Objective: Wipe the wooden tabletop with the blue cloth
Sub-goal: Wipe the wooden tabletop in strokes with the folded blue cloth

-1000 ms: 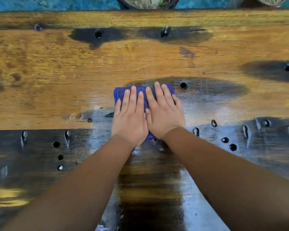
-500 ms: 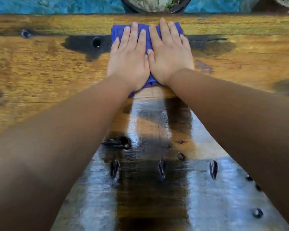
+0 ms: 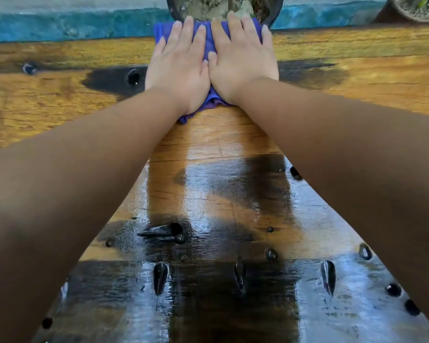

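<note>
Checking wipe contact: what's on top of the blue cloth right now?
Both hands lie flat on the blue cloth, left hand and right hand side by side, fingers straight. Only the cloth's far edge and a near corner show; its middle is covered, as is the tabletop beneath.

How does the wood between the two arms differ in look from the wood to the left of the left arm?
The strip between the arms is glossy, with pale reflections; the wood to the left is matt. The strip turns nearly black toward the near edge, while the left wood is mostly orange-brown with one black stain. Both show grain and dark holes. Both hands press the cloth flat.
</note>
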